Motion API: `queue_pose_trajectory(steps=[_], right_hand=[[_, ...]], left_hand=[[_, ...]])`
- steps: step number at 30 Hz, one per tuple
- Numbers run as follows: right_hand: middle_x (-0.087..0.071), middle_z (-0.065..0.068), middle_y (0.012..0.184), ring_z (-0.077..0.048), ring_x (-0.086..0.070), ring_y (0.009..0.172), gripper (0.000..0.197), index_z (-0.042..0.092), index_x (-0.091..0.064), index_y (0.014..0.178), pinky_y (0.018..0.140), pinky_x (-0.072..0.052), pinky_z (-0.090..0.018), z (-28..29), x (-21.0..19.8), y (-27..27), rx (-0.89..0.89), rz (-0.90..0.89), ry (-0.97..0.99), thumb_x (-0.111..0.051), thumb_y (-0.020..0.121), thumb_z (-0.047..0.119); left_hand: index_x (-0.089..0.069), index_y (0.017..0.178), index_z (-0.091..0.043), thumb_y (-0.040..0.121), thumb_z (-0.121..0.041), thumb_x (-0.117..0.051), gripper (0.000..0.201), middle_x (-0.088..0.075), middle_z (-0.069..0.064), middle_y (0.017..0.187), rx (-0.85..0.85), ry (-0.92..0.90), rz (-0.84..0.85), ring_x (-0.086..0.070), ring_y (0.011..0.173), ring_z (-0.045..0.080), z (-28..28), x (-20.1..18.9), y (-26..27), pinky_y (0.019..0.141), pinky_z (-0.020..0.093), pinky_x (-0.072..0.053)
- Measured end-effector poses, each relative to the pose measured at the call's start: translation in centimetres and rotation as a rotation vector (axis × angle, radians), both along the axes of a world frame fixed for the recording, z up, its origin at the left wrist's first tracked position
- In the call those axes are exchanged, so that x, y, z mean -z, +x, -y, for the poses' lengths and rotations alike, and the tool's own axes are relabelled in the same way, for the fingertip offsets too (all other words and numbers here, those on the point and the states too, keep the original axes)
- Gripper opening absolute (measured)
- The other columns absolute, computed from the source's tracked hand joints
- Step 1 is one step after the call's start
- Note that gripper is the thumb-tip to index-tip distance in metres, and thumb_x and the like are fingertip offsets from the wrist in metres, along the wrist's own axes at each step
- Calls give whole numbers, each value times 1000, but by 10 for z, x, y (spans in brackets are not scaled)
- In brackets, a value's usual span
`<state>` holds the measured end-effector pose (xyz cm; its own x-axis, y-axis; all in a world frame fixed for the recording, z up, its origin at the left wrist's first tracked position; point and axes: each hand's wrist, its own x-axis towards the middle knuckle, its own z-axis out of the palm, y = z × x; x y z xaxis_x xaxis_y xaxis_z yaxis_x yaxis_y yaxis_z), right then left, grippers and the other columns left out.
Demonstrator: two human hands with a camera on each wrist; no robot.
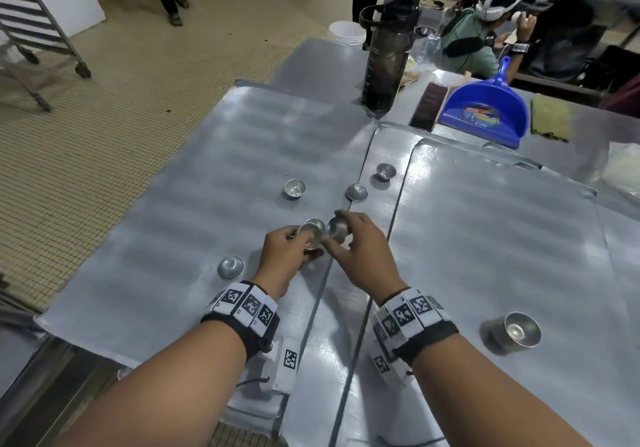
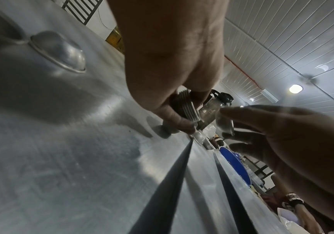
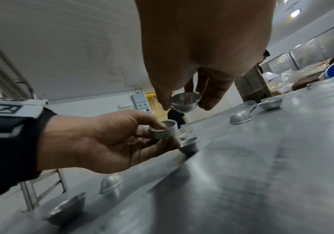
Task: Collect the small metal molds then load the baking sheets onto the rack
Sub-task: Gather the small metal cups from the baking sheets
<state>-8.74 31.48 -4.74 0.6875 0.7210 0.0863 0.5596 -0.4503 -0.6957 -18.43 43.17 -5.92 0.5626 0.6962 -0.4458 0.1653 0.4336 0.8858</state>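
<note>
The left hand [image 1: 282, 251] grips a nested stack of molds [image 3: 163, 130], thumb and fingers curled round its ribbed rims, mouth facing up. The right hand [image 1: 360, 252] pinches a single mold [image 3: 186, 102] between thumb and fingertips, just above and beside the stack, open side up.

To nest it cleanly, the single mold should probably stay level and be lowered straight into the stack's mouth; tilted, it may jam on the rim.

Both hands hover over two baking sheets [image 1: 225, 156] lying side by side on the counter. Just past the stack another mold [image 3: 189, 144] sits on the sheet. Near the left wrist one lies upside down [image 1: 230, 267]; near the right forearm one stands upright [image 1: 522, 329]. Farther off are three more [image 1: 295, 188], then a dark water bottle [image 1: 386, 55] and a blue dustpan [image 1: 485, 111]. The wheeled rack [image 1: 31, 14] stands on the floor, far left.
</note>
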Motion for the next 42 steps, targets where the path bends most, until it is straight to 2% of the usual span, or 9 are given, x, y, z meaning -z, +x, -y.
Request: queue_pose_trajectory(steps=[6,12,14,17,20,23,28,36,42], right_hand=[[-68,3,121,-18,-65,102,55,21,-55,136,86,-50,-31,-19,-6,-23,-56,-17,-3,-74,86,36],[-63,2,133,-16,-58,120,52,22,-52,140,100,-46,-33,-28,-3,-21,-62,-75,-15,-64,91,33],[-61,2,135,-18,-56,122,44,20,-57,135,98,-43,-30,-32,5,-10,-23,-40,-64,-60,92,29],[-60,0,132,-25,-56,121,37,20,-65,123,92,-47,-34,-43,19,5,-53,55,-223,-61,90,35],[-53,-2,137,-28,-52,124,31,23,-67,117,94,-48,-38,-55,26,10,-108,100,-387,-63,89,35],[-57,1,122,-29,-58,110,24,25,-66,111,83,-49,-37,-64,32,11,-150,184,-458,-59,89,34],[-65,-6,118,-32,-59,107,31,19,-54,122,85,-48,-40,-70,35,13,-142,217,-517,-54,94,31],[-62,-8,120,-33,-57,109,33,19,-59,121,86,-46,-40,-64,34,6,-152,253,-576,-51,95,38],[-60,-10,117,-34,-55,108,33,14,-55,117,84,-43,-40,-57,26,-2,-144,202,-541,-55,90,32]], left_hand=[[-72,87,-6,102,-27,-47,35,-74,12,79,-76,-218,140,-70,66,18,-3,-8,-2,66,35,-57],[-67,86,-2,102,-23,-49,33,-73,13,75,-197,-274,185,-73,69,24,-19,-8,-17,58,34,-60],[-67,90,1,97,-18,-57,23,-71,19,84,-230,-250,138,-72,78,33,-28,-3,-23,59,32,-60],[-70,89,-3,93,-7,-64,8,-70,18,90,-186,-119,16,-75,69,29,-34,4,-30,60,24,-58],[-69,88,-3,93,2,-59,13,-69,19,93,-174,-27,-39,-76,66,26,-39,9,-34,60,23,-58],[-69,91,-3,93,2,-56,13,-69,21,97,-137,7,-73,-77,70,28,-40,13,-37,62,24,-59],[-69,98,1,95,0,-56,14,-68,21,99,-98,24,-83,-77,73,30,-41,14,-41,64,25,-59],[-72,102,-5,94,-5,-58,16,-71,13,98,-60,48,-86,-78,80,31,-38,13,-49,90,45,-60],[-71,102,-6,96,-5,-57,16,-72,15,100,-61,63,-70,-78,79,29,-32,7,-58,65,27,-58]])
